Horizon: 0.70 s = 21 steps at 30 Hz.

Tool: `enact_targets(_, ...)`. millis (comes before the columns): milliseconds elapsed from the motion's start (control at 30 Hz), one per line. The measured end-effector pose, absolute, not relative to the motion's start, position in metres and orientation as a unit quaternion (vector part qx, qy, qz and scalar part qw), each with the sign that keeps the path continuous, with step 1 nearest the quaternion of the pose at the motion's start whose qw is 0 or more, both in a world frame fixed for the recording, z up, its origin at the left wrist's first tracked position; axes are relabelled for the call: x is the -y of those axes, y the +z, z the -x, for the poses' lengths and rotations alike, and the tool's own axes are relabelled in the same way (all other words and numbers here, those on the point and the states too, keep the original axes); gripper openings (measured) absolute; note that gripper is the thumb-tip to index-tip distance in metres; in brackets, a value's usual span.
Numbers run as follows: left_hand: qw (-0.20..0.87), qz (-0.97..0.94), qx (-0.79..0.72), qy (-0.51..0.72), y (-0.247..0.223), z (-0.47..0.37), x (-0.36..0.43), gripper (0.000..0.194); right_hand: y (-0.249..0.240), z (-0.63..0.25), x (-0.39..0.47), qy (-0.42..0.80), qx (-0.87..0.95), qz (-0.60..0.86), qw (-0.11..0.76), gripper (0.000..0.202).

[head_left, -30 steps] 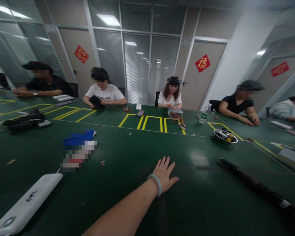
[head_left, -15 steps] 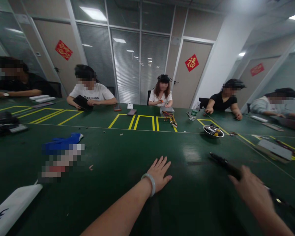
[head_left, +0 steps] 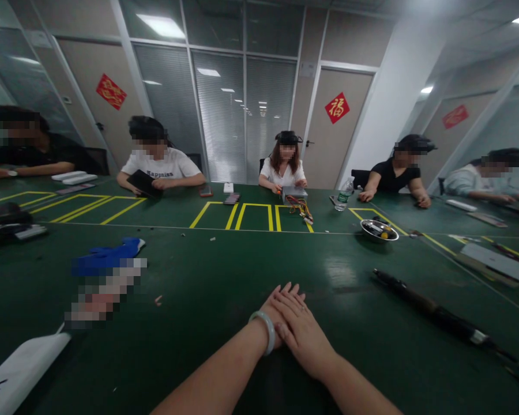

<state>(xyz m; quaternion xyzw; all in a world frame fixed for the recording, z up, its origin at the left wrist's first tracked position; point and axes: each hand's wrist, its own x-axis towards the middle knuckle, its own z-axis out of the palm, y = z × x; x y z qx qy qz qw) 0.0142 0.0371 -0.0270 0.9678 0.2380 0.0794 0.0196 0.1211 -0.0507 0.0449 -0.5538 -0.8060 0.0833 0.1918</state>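
My left hand (head_left: 270, 307) lies palm down on the green table (head_left: 207, 357), a pale bangle (head_left: 266, 331) around its wrist. Across the back of it rests my right hand (head_left: 305, 334), fingers stretched out and close together. Much of the left hand is covered, but its fingertips show beyond the right one. Neither hand holds an object. To the right, apart from both hands, a black pen-shaped power tool with a cord, probably an electric screwdriver (head_left: 436, 316), lies on the table.
On the left lie a blue glove (head_left: 108, 256), a blurred-out item and a white power bank (head_left: 23, 372) marked 3. A metal bowl (head_left: 378, 236) with small parts, a water bottle (head_left: 342, 196) and a grey flat box (head_left: 493, 262) are farther off. Several people sit opposite.
My right hand has let go of the black tool and moved left onto my left hand. A person opposite has lowered a hand beside the grey box with wires.
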Motion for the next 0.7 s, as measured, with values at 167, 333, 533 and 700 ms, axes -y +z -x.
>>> enact_targets(167, 0.001, -0.974, -0.227, 0.026, -0.009, -0.01, -0.034, 0.073, 0.048, -0.124, 0.05, 0.132, 0.797, 0.556, 0.196, 0.05)
enact_targets(333, -0.019, -0.974, -0.223, 0.018, -0.007, -0.01, -0.032, 0.072, 0.052, -0.125, 0.049, 0.166, 0.789, 0.557, 0.199, 0.051)
enact_targets(533, -0.025, -0.97, -0.24, 0.014, -0.013, -0.014, -0.033, 0.074, 0.053, -0.126, 0.049, 0.177, 0.789, 0.556, 0.194, 0.051)
enact_targets(700, -0.008, -0.972, -0.236, 0.018, -0.008, -0.011, -0.032, 0.073, 0.053, -0.127, 0.049, 0.182, 0.789, 0.553, 0.193, 0.051)
